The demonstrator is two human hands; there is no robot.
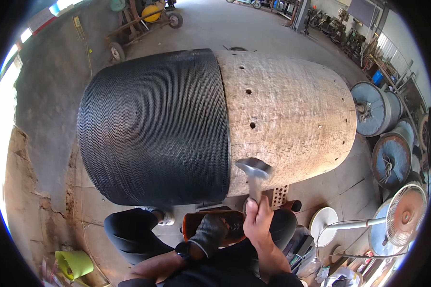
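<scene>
A large roller [287, 110] lies across the view: its left half is wound with dense black toothed wire [151, 124], its right half is pale, worn wood with dark holes. My right hand [257, 220] grips a hammer [254, 170] upright, its metal head in front of the wood near the wire's edge. My gloved left hand [210, 229] reaches into an orange-rimmed container [189, 225] between my legs, which holds several small dark pieces; its fingertips are hidden, so what it holds, if anything, I cannot make out.
A green bucket [72, 263] sits at lower left. At right are metal spools [390, 160], a standing fan [400, 215] and a round white base [323, 227]. A wheeled machine [151, 16] stands beyond the roller at upper left, machinery [340, 33] along the far right wall.
</scene>
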